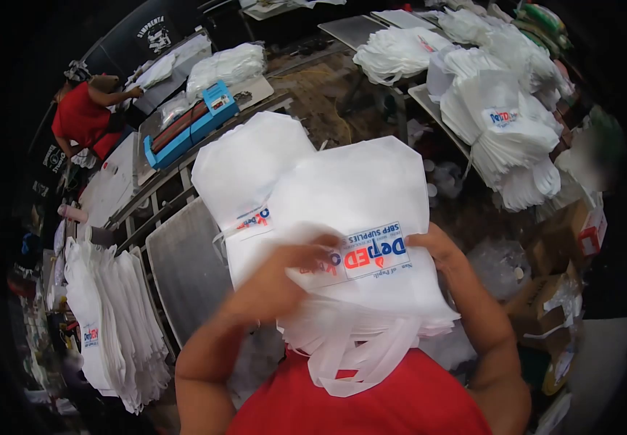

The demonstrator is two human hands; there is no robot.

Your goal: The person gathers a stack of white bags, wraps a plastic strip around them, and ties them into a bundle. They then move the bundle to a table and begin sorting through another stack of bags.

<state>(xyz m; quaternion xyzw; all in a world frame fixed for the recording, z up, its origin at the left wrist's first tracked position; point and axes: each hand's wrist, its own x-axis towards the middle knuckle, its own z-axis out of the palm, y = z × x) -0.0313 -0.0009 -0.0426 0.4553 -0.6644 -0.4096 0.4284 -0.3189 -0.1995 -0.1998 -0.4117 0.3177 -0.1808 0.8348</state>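
Note:
A thick stack of white non-woven tote bags (357, 181) lies in front of my chest, with its loop handles (364, 370) hanging toward me. The top bag carries a blue and red "DepED" print, upside down in this view. My left hand (277, 275) passes over the left part of the print, its fingers smeared by motion. At the stack's right side, my right hand (433, 245) grips the edge of the top bag, fingertips beside the print. Behind and to the left lies a second white bag pile (248, 156), partly covered by the stack.
Bundled white bags (502, 138) sit on a table at the right; more bags (110, 326) hang at the left. A blue machine (194, 127) stands on the left table. A person in red (85, 119) works at the far left. Cardboard boxes (545, 297) stand at the right.

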